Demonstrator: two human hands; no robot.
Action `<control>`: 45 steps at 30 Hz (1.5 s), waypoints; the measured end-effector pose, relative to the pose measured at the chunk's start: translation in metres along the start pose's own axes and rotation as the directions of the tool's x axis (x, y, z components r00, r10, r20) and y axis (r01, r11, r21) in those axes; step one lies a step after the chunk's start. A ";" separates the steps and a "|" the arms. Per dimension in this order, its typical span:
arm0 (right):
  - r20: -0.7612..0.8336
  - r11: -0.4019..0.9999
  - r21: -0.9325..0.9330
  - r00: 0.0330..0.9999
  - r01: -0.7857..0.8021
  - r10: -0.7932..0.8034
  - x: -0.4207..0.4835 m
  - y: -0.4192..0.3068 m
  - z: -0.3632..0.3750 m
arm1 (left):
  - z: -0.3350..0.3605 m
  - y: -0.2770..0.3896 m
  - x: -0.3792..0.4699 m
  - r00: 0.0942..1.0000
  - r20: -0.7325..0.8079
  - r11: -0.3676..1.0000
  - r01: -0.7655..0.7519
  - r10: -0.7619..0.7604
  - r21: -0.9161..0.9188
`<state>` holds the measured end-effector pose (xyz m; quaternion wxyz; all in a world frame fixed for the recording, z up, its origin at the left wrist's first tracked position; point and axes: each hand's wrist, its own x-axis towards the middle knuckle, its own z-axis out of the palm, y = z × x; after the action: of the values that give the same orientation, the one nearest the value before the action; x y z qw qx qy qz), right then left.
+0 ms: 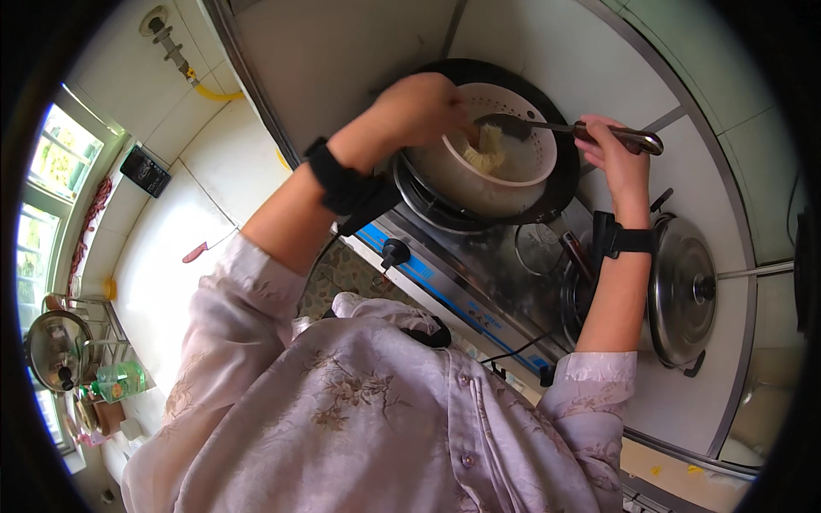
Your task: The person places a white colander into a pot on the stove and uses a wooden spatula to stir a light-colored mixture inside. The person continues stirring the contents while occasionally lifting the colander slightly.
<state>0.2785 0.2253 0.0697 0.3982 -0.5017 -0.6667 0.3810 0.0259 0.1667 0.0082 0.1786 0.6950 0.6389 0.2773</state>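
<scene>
My right hand [612, 154] grips the dark handle of a metal ladle [513, 127], whose bowl is over a pale pink perforated colander [545, 163]. The colander sits inside a large black wok [564, 186] that holds cloudy liquid. My left hand [423, 106] is blurred and reaches over the colander's left rim. Its fingertips meet a pale yellow fibrous clump [489, 151] beside the ladle's bowl; whether they grip it is not clear. The clump's material cannot be told for certain.
The wok stands on a gas stove [487, 247]. A dark-handled pan [577, 256] and a large lidded metal pot [681, 292] are at the right. On the left counter lie a pink-handled knife [195, 252] and, farther off, a green bottle [122, 381].
</scene>
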 end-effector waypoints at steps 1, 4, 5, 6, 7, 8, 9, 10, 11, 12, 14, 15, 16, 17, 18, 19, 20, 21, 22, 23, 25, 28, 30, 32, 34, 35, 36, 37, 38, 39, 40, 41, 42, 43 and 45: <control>-0.002 1.000 0.005 1.000 0.000 0.000 0.000 0.001 0.000 | -0.002 0.000 -0.002 0.999 -0.050 0.999 0.015 -0.017 -0.038; 0.008 1.000 0.000 1.000 0.019 -0.019 0.000 0.001 0.001 | 0.019 0.016 -0.005 0.965 0.039 0.965 -0.261 0.260 0.005; 0.017 0.999 -0.007 0.999 0.031 -0.031 0.001 0.000 0.003 | 0.037 0.032 0.001 0.995 0.098 0.995 0.013 -0.022 0.095; 0.019 1.000 -0.011 1.000 0.025 -0.025 0.001 0.000 0.004 | 0.053 0.042 0.002 0.997 0.066 0.997 0.028 -0.033 0.068; 0.021 1.000 -0.013 1.000 0.020 -0.020 0.002 -0.001 0.004 | 0.064 0.052 0.002 1.000 0.002 0.995 0.029 -0.029 0.098; 0.024 1.000 -0.017 0.999 0.026 -0.026 0.003 -0.001 0.004 | 0.064 0.051 0.001 0.999 -0.048 0.992 0.002 0.004 0.126; 0.021 1.000 -0.010 1.000 0.013 -0.013 0.004 -0.002 0.003 | 0.062 0.053 -0.001 0.999 -0.010 0.990 -0.032 0.033 0.137; 0.021 1.000 -0.008 1.000 0.007 -0.007 0.004 -0.001 0.002 | 0.055 0.049 -0.004 0.994 -0.076 0.993 -0.077 0.084 0.089; 0.019 1.000 -0.007 1.000 -0.001 0.001 0.004 -0.001 0.000 | 0.039 0.039 -0.008 0.993 -0.073 0.995 -0.092 0.095 0.046; 0.017 1.000 0.003 1.000 -0.007 0.007 0.004 0.000 -0.002 | 0.023 0.030 -0.012 0.995 -0.061 0.990 -0.090 0.084 -0.107; 0.009 1.000 0.018 1.000 -0.013 0.013 0.004 0.002 -0.003 | 0.003 0.019 -0.018 0.991 -0.085 0.974 -0.117 0.102 -0.194; 0.010 1.000 0.023 1.000 -0.018 0.018 0.003 0.002 -0.003 | 0.001 0.018 -0.019 0.981 -0.151 0.963 -0.154 0.122 -0.220; 0.010 1.000 0.022 1.000 -0.016 0.016 0.003 0.003 -0.003 | 0.004 0.020 -0.018 0.994 -0.024 0.976 -0.113 0.111 -0.187; 0.014 1.000 0.016 1.000 -0.005 0.005 0.002 0.002 -0.001 | 0.012 0.026 -0.016 0.985 0.042 0.972 -0.156 0.166 -0.174; 0.014 1.000 0.013 1.000 -0.006 0.006 0.002 0.002 0.000 | 0.026 0.035 -0.010 0.991 0.067 0.990 -0.113 0.118 -0.078; 0.020 1.000 0.004 1.000 0.001 -0.001 0.002 0.001 0.002 | 0.044 0.045 -0.007 0.997 0.008 0.997 -0.076 0.077 -0.027; 0.029 1.000 -0.010 0.999 0.014 -0.013 0.003 0.000 0.003 | 0.057 0.054 -0.001 0.996 -0.044 0.997 -0.081 0.081 -0.006; 0.031 1.000 -0.012 0.999 0.009 -0.009 0.003 -0.001 0.004 | 0.066 0.059 0.002 0.996 -0.048 0.997 -0.072 0.072 0.014; 0.034 1.000 -0.017 0.999 0.010 -0.009 0.004 -0.001 0.004 | 0.071 0.060 0.003 0.996 -0.064 0.997 -0.067 0.068 0.025; 0.036 1.000 -0.024 0.999 0.016 -0.015 0.005 -0.001 0.004 | 0.069 0.056 0.003 0.996 -0.050 0.997 -0.071 0.072 0.028; 0.056 0.999 -0.049 0.998 -0.008 0.010 0.006 0.000 0.001 | 0.050 0.039 -0.003 0.996 0.020 0.996 -0.088 0.088 0.016; 0.062 0.998 -0.069 0.998 -0.015 0.019 0.006 0.004 -0.002 | 0.011 0.007 -0.022 0.997 0.060 0.998 -0.054 0.053 0.025; 0.016 1.000 0.002 1.000 0.006 -0.006 0.005 0.005 -0.002 | 0.001 0.001 -0.020 0.990 0.115 0.996 0.071 -0.077 0.056; 0.010 1.000 -0.004 1.000 -0.002 0.002 0.004 0.003 0.001 | 0.014 0.012 -0.010 0.993 0.102 0.997 -0.059 0.055 0.044; 0.022 1.000 -0.012 1.000 0.004 -0.004 0.004 -0.001 0.005 | 0.042 0.036 0.006 0.993 0.051 0.990 -0.107 0.103 0.089; 0.030 1.000 -0.015 1.000 0.011 -0.010 0.005 -0.003 0.007 | 0.057 0.048 0.010 0.995 0.018 0.987 -0.099 0.098 0.123; 0.034 1.000 -0.021 0.999 0.013 -0.012 0.005 -0.004 0.008 | 0.064 0.055 0.014 0.995 0.009 0.990 -0.095 0.095 0.107; 0.037 1.000 -0.022 0.999 0.014 -0.013 0.006 -0.005 0.009 | 0.068 0.058 0.016 0.996 0.003 0.991 -0.094 0.094 0.092; 0.038 1.000 -0.021 0.999 0.014 -0.013 0.006 -0.005 0.009 | 0.067 0.057 0.015 0.991 0.007 0.989 -0.133 0.133 0.059; 0.037 1.000 -0.021 0.999 0.012 -0.011 0.006 -0.004 0.008 | 0.060 0.051 0.012 0.994 0.041 0.991 -0.101 0.098 0.090; 0.031 1.000 -0.019 1.000 0.007 -0.007 0.006 -0.003 0.006 | 0.048 0.041 0.007 0.994 0.077 0.989 -0.087 0.078 0.121; 0.022 1.000 -0.016 1.000 0.004 -0.004 0.006 -0.001 0.005 | 0.033 0.027 0.000 0.986 0.125 0.992 -0.116 0.108 0.058; 0.014 1.000 -0.019 1.000 0.010 -0.010 0.006 0.000 0.003 | 0.019 0.015 -0.006 0.980 0.089 0.979 -0.183 0.176 0.087; 0.011 1.000 -0.004 1.000 0.000 0.000 0.006 0.002 0.001 | 0.007 0.005 -0.010 0.983 0.105 0.984 -0.158 0.150 0.078; 0.002 1.000 0.002 1.000 -0.008 0.008 0.005 0.003 -0.001 | -0.001 0.003 -0.011 0.994 0.107 0.994 -0.028 0.016 0.105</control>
<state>0.2796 0.2304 0.0679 0.3967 -0.5037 -0.6647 0.3835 0.0277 0.1550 0.0093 0.1717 0.7242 0.6347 0.2076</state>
